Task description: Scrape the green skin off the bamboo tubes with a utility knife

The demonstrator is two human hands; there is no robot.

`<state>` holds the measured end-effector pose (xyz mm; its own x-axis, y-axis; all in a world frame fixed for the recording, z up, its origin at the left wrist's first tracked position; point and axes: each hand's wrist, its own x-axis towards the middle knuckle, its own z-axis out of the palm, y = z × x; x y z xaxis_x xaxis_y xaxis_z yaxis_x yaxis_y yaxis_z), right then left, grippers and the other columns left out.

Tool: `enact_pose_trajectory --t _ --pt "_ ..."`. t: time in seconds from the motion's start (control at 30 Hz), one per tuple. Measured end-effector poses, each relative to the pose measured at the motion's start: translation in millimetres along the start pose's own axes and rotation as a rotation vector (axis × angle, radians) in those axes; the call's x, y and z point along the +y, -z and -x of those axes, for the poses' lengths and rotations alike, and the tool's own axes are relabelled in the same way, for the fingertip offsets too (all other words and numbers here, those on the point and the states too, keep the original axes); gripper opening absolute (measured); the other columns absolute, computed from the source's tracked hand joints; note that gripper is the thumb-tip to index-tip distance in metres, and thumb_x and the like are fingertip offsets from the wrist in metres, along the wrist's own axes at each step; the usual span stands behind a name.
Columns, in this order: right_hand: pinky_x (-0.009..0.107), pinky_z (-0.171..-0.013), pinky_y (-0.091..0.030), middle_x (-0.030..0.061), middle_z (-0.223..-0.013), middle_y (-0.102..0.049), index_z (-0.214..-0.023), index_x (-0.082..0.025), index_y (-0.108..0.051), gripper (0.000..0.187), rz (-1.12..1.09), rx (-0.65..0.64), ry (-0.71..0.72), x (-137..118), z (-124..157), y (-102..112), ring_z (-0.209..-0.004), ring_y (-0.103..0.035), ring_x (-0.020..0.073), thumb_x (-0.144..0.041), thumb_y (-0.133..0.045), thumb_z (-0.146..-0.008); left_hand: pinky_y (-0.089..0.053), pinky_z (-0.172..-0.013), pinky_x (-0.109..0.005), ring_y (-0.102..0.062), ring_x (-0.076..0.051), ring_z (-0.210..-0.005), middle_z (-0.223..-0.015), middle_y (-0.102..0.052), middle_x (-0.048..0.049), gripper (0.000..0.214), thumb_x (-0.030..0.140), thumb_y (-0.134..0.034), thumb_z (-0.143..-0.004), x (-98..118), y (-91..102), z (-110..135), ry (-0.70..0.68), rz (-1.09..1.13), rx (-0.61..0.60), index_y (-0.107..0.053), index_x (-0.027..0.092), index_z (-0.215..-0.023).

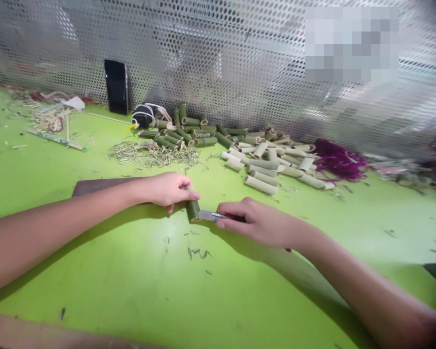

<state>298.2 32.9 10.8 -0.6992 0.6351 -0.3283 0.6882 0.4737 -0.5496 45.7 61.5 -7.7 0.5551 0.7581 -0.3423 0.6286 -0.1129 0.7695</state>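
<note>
On my feed the left hand (169, 190) is clamped on a short green bamboo tube (193, 211), with thumb and fingers closed around its upper end. The tube tilts a little, its lower end close to the green counter (218, 295). That grip looks meant to keep the round piece from rolling. The right hand (256, 223) is closed on a small knife (210, 215), its metal blade pointing left and sitting just beside the tube's lower part. I read the two hands as brought close so that each steadies the other. A dark flat board (101, 185) lies just behind the left forearm. Farther off, darker green pieces (199, 135) are heaped against a perforated metal sheet (210, 43), while pale pieces (265, 167) lie in their own group to the right, which looks like deliberate sorting. A pile of shavings (152, 155) sits in front of the heap, and a few loose scraps (198, 253) lie nearer me. A phone (116, 87) stands propped against the sheet, probably to stay out of the way. Purple fibres (339, 160) lie farther right.
</note>
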Motion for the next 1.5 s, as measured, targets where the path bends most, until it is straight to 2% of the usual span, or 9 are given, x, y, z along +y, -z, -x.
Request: enact_pose_trajectory --t 0.1,0.33,0.53,0.57,0.73,1.03,1.13,1.33,1.5 --pt "0.027 -0.052 -0.033 -0.0042 -0.062 -0.051 -0.086 -0.022 -0.064 0.047 -0.012 -0.003 -0.007 2 1 1 -0.053 -0.044 0.0124 -0.062 -0.046 -0.101 -0.043 -0.052 -0.026 -0.061 -0.013 -0.043 -0.054 -0.058 0.0085 0.035 0.056 -0.069 -0.092 0 -0.3 1 -0.006 -0.008 0.001 -0.06 0.022 -0.087" --pt "0.027 -0.053 -0.033 -0.0003 -0.066 -0.062 -0.09 -0.021 -0.064 0.038 0.105 0.16 -0.05 -21 -4 -12 -0.053 -0.049 0.0127 -0.05 -0.044 -0.104 -0.044 -0.056 -0.026 -0.062 -0.014 -0.046 -0.056 -0.06 0.0064 0.041 0.063 -0.062 -0.093 -4 -2.3 -1 -0.044 -0.062 0.028 -0.061 0.022 -0.087" --pt "0.026 -0.051 -0.03 -0.0014 -0.061 -0.06 -0.084 -0.021 -0.067 0.041 0.069 -0.068 0.038 -21 5 -4 -0.05 -0.047 0.0118 -0.05 -0.047 -0.103 -0.043 -0.054 -0.026 -0.061 -0.014 -0.046 -0.055 -0.061 0.0062 0.039 0.061 -0.063 -0.094 -4 -0.9 0 0.009 -0.058 0.014 -0.062 0.022 -0.093" --pt "0.026 -0.051 -0.029 -0.0015 -0.06 -0.06 -0.084 -0.021 -0.067 0.041 0.078 -0.051 0.043 -20 6 -4 -0.05 -0.047 0.0119 -0.05 -0.046 -0.104 -0.043 -0.054 -0.026 -0.061 -0.014 -0.045 -0.055 -0.062 0.0059 0.04 0.062 -0.063 -0.094 -4 -0.7 0 0.01 -0.055 0.013 -0.062 0.022 -0.093" --pt "0.027 -0.054 -0.033 0.0018 -0.068 -0.068 -0.093 -0.02 -0.068 0.035 0.216 0.229 -0.005 -16 3 -14 -0.053 -0.054 0.0142 -0.043 -0.043 -0.105 -0.041 -0.052 -0.026 -0.057 -0.013 -0.042 -0.055 -0.058 0.007 0.043 0.065 -0.064 -0.091 -7 0.5 -1 -0.039 -0.036 -0.014 -0.062 0.023 -0.089" --pt "0.027 -0.054 -0.036 0.0016 -0.073 -0.073 -0.098 -0.021 -0.07 0.033 0.336 0.323 0.002 -26 -5 -27 -0.051 -0.057 0.0136 -0.039 -0.043 -0.107 -0.043 -0.053 -0.027 -0.057 -0.011 -0.042 -0.071 -0.067 0.0042 0.047 0.069 -0.068 -0.087 -7 -0.2 -2 -0.041 -0.008 -0.001 -0.062 0.022 -0.09" --pt "0.027 -0.053 -0.036 0.0017 -0.073 -0.074 -0.099 -0.022 -0.07 0.033 0.373 0.329 -0.005 -27 -4 -27 -0.051 -0.057 0.0141 -0.039 -0.043 -0.107 -0.044 -0.054 -0.027 -0.058 -0.011 -0.042 -0.075 -0.07 0.0033 0.048 0.069 -0.067 -0.087 -4 -2.6 -1 -0.024 -0.029 0.038 -0.062 0.021 -0.092" --pt "0.028 -0.053 -0.035 0.0024 -0.071 -0.072 -0.097 -0.022 -0.069 0.034 0.302 0.295 -0.011 -23 -5 -26 -0.05 -0.057 0.0145 -0.041 -0.043 -0.107 -0.043 -0.055 -0.026 -0.062 -0.014 -0.047 -0.063 -0.064 0.0041 0.047 0.068 -0.064 -0.09 -5 -5.9 -2 -0.032 -0.038 0.073 -0.061 0.021 -0.087" --pt "0.027 -0.051 -0.034 0.0014 -0.068 -0.068 -0.095 -0.022 -0.067 0.035 0.176 0.214 -0.021 -19 -5 -18 -0.051 -0.055 0.0142 -0.046 -0.043 -0.106 -0.043 -0.056 -0.026 -0.062 -0.012 -0.047 -0.066 -0.064 0.0043 0.046 0.065 -0.069 -0.088 -4 -3.7 -4 -0.048 0.014 0.027 -0.059 0.02 -0.084"
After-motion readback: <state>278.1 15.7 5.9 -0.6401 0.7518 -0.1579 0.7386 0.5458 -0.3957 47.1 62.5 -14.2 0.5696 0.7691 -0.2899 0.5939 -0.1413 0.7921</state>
